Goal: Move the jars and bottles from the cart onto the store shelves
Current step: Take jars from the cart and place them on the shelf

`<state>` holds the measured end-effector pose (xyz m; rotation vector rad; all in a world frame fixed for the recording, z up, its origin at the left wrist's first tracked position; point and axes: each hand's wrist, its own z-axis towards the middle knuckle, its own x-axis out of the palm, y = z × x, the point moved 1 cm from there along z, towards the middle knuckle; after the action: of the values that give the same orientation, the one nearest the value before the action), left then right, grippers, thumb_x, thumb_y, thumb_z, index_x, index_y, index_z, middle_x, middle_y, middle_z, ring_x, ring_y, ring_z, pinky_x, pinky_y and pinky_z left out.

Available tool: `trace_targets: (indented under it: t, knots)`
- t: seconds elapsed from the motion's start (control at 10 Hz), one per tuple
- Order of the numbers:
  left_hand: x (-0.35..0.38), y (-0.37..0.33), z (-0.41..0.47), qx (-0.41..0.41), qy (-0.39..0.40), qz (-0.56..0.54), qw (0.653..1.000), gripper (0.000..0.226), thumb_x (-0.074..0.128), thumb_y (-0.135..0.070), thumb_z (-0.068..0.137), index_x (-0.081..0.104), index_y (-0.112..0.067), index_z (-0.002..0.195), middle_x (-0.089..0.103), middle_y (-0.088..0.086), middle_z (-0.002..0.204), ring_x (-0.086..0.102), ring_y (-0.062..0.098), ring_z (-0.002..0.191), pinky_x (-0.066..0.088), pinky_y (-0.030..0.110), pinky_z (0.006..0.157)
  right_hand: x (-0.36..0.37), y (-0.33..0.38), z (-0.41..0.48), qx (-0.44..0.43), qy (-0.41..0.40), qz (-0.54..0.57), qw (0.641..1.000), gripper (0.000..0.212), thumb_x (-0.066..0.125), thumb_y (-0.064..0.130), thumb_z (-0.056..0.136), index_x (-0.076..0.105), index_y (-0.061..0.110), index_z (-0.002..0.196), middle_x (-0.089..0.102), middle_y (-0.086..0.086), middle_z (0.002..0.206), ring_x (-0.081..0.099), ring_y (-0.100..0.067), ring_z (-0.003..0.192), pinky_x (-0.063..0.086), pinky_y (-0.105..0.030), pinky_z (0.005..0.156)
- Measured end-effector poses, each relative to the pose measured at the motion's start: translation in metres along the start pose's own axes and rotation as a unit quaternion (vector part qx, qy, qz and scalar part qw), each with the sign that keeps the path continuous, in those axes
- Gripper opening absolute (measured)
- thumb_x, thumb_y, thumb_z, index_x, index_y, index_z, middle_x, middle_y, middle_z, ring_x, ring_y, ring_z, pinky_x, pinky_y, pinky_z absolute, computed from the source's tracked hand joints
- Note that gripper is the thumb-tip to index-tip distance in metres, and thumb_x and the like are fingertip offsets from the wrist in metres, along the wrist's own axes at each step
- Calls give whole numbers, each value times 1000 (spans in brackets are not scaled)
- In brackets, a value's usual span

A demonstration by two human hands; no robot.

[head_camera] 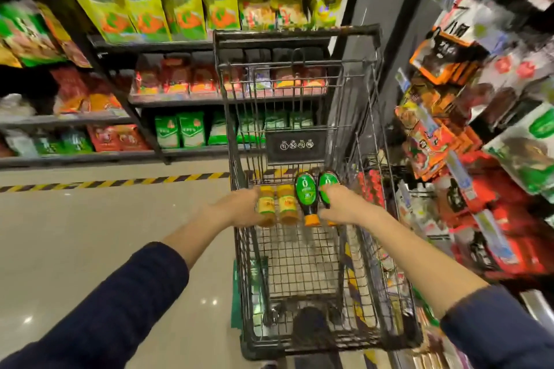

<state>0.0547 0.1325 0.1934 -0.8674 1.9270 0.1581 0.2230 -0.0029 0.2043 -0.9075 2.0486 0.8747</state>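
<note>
Inside the black wire cart (pixel 371 135), low at its near end, lie two amber jars with yellow-green labels and two dark squeeze bottles with green labels and orange caps. My left hand (pixel 236 208) grips the left jar (pixel 266 206); the second jar (pixel 287 204) lies beside it. My right hand (pixel 341 204) grips the right bottle (pixel 327 186), fingers over its lower part. The other bottle (pixel 305 198) lies free between the second jar and my right hand. Both forearms reach over the cart's rim.
Shelves of bagged goods (pixel 186 75) stand at the left and ahead. A rack of hanging packets (pixel 449 135) crowds the cart's right side. Open tiled floor (pixel 90 234) with a yellow-black hazard stripe lies to the left. A green box sits low beside the cart.
</note>
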Motion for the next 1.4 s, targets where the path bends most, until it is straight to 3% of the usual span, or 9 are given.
trace_targets:
  t: [0.2, 0.3, 0.5, 0.8, 1.0, 1.1, 1.2, 1.3, 1.4]
  knots:
    - [14, 6, 73, -29, 38, -49, 998, 48, 62, -35, 86, 53, -7, 124, 62, 14, 119, 59, 28, 110, 48, 36, 93, 5, -25, 80, 5, 50, 27, 998, 58, 63, 30, 84, 44, 1, 130, 50, -18, 131, 49, -33, 120, 45, -39, 98]
    - [24, 8, 110, -58, 57, -78, 994, 39, 60, -30, 88, 53, -7, 118, 63, 16, 113, 60, 29, 105, 47, 32, 88, 11, -39, 122, 7, 69, 46, 997, 50, 61, 29, 84, 49, 5, 126, 58, -18, 120, 58, -35, 110, 47, -17, 59]
    - [74, 29, 173, -129, 72, -108, 983, 40, 58, -43, 88, 59, -14, 115, 63, 7, 107, 61, 26, 102, 47, 33, 82, 31, -52, 189, -1, 139, 57, 989, 46, 58, 22, 90, 49, -4, 128, 54, -21, 127, 53, -31, 117, 46, -36, 96]
    - [231, 91, 274, -283, 75, -211, 932, 85, 28, -89, 60, 51, -29, 115, 61, 2, 114, 60, 21, 100, 52, 35, 85, 76, -73, 251, 8, 179, 175, 968, 46, 64, 15, 87, 49, 2, 129, 56, -15, 129, 54, -27, 117, 38, -22, 80]
    - [188, 61, 266, -342, 29, -322, 882, 91, 75, -51, 70, 34, -7, 139, 44, 17, 137, 44, 34, 126, 36, 42, 106, 106, -89, 270, 28, 174, 181, 968, 39, 44, 4, 95, 41, -6, 133, 47, -22, 135, 52, -23, 121, 39, -28, 101]
    - [282, 116, 305, -320, 36, -332, 887, 106, 64, -79, 40, 43, -25, 129, 59, -1, 118, 58, 21, 108, 50, 41, 95, 118, -98, 276, -42, 164, 218, 961, 31, 45, 6, 96, 45, 18, 125, 50, -3, 120, 39, 31, 57, 29, 10, 69]
    - [229, 89, 288, -323, 37, -345, 880, 88, 77, -51, 61, 42, -15, 133, 58, 5, 121, 56, 29, 116, 47, 42, 97, 123, -93, 281, -30, 164, 360, 918, 15, 41, 9, 98, 48, 22, 103, 51, 2, 101, 58, 16, 53, 44, -4, 50]
    - [213, 81, 285, -364, 14, -375, 852, 76, 75, -25, 78, 35, 2, 136, 44, 23, 137, 44, 38, 126, 37, 43, 105, 128, -99, 277, -44, 188, 266, 945, 48, 51, 6, 93, 36, 3, 138, 44, -14, 140, 42, -26, 131, 30, -21, 96]
    - [226, 94, 290, -313, 26, -479, 820, 54, 74, 1, 74, 49, 2, 122, 57, 22, 120, 54, 40, 115, 41, 53, 102, 135, -102, 277, -45, 163, 324, 931, 55, 61, 10, 88, 39, 8, 138, 51, -2, 124, 45, -13, 122, 33, -16, 92]
